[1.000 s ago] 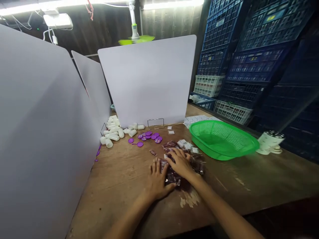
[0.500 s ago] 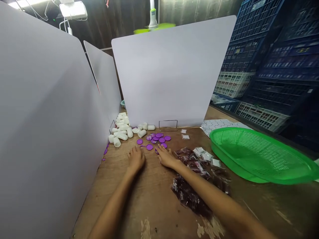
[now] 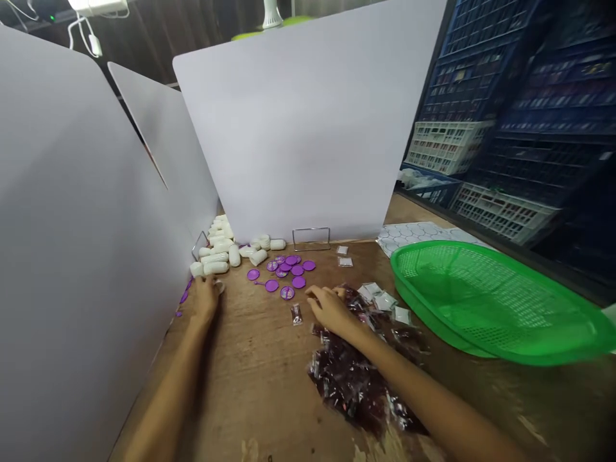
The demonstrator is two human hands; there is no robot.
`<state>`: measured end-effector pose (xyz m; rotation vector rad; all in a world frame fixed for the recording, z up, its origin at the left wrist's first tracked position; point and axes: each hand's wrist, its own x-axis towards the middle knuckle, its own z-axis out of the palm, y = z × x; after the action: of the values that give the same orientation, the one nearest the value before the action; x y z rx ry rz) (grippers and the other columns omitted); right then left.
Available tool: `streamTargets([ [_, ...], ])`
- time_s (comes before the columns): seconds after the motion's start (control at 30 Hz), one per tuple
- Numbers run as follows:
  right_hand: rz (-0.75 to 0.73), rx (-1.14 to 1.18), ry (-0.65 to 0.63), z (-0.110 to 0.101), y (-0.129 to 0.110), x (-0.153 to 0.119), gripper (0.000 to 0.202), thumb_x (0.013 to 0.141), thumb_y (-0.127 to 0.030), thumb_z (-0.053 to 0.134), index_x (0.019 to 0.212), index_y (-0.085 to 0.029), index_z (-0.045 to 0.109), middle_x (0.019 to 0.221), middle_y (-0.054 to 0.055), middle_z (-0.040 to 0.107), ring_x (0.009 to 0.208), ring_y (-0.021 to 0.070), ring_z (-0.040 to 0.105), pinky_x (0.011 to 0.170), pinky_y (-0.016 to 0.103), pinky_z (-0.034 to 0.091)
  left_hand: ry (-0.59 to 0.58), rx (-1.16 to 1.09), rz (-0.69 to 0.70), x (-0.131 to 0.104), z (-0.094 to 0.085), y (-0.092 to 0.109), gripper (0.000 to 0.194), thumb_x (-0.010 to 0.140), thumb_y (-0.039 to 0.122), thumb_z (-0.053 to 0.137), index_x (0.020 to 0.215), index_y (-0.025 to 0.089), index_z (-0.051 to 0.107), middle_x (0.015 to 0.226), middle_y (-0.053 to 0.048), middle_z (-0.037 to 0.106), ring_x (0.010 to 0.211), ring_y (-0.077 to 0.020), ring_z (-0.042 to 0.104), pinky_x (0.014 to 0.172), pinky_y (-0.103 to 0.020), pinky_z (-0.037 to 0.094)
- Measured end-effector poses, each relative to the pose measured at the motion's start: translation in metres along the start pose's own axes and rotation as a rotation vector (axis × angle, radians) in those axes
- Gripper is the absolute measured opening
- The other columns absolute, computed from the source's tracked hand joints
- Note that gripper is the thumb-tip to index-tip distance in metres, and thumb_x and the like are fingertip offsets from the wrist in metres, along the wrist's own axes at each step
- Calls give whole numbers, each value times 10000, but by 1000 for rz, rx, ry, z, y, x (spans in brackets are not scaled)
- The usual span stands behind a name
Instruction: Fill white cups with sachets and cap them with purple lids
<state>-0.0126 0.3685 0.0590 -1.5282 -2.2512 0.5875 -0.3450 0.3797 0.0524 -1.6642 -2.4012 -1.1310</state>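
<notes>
At the near end of the heap of white plastic bottles point(image 3: 215, 258), my left hand point(image 3: 206, 300) is closed around a single white bottle point(image 3: 220, 287), which is mostly hidden by the fingers. My right hand point(image 3: 332, 311) hovers over the left edge of a pile of dark red-brown sachets point(image 3: 353, 378), fingers curved and apart, with nothing visible in them. One small dark sachet point(image 3: 296, 314) lies alone on the wood, left of that hand. Between the hands and farther back, purple round lids point(image 3: 298, 282) are spread in a loose cluster.
Small white packets point(image 3: 385, 301) lie beside the sachets, and two more near the wire stand point(image 3: 311, 239). A green basket point(image 3: 481, 308) occupies the right side. White panels point(image 3: 308, 128) stand at the back and left. Stacked crates point(image 3: 500, 192) rise beyond the table on the right.
My left hand has moved left from near the lids to the bottles and taken hold of one. My right hand has drawn away from the lids toward the sachets; a lone sachet now shows.
</notes>
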Motion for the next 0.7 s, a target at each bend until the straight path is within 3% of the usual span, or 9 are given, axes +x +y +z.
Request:
streamTargets([
  [0.07, -64, 102, -16, 11, -22, 11, 262, 915, -153, 444, 1082, -195, 641, 1084, 88, 709, 1052, 214, 623, 964, 344, 358, -40, 14, 39, -23, 5, 3, 192, 790, 122, 515, 931, 147, 643, 1014, -120, 549, 976, -270, 558, 894, -410, 464],
  [0.17, -198, 238, -82, 45, -68, 30, 319, 885, -97, 468, 1169, -173, 592, 1171, 90, 678, 1065, 175, 613, 902, 255, 411, -93, 15, 82, -57, 12, 11, 261, 814, 141, 482, 1013, 161, 650, 1064, -132, 562, 967, -261, 571, 887, -414, 476],
  [0.3, -210, 277, -131, 87, -108, 53, 316, 870, -98, 487, 1163, -155, 593, 1183, 115, 664, 1072, 188, 605, 881, 262, 430, -207, -25, 152, -86, 6, 17, 324, 828, 202, 514, 1124, 196, 646, 1156, -116, 555, 983, -227, 587, 894, -373, 483],
  [0.47, -86, 320, -125, 106, -111, 65, 177, 813, -106, 539, 932, -141, 666, 993, 120, 713, 971, 211, 638, 805, 273, 452, -365, 20, 302, -92, -13, 6, 419, 832, 312, 599, 1247, 254, 597, 1341, -107, 505, 1232, -295, 442, 1060, -486, 333],
  [0.57, 38, 362, -119, 107, -112, 68, 125, 814, -111, 524, 815, -129, 648, 882, 117, 717, 819, 184, 662, 687, 242, 468, -418, -36, 327, -89, -13, -6, 373, 877, 307, 542, 1239, 222, 570, 1252, -107, 585, 1181, -261, 484, 1037, -436, 360],
  [0.63, 120, 396, -151, 105, -114, 70, 143, 835, -120, 491, 784, -129, 624, 735, 85, 699, 614, 145, 639, 553, 213, 450, -405, -31, 279, -87, -11, -11, 364, 874, 284, 534, 1226, 197, 557, 1197, -116, 609, 1135, -261, 511, 1010, -427, 381],
  [0.7, 173, 424, -202, 101, -114, 71, 165, 852, -150, 481, 741, -139, 602, 579, 32, 641, 442, 112, 563, 445, 190, 406, -317, 38, 207, -86, -11, -13, 395, 856, 248, 542, 1247, 189, 537, 1284, -145, 563, 1247, -310, 430, 1059, -498, 309],
])
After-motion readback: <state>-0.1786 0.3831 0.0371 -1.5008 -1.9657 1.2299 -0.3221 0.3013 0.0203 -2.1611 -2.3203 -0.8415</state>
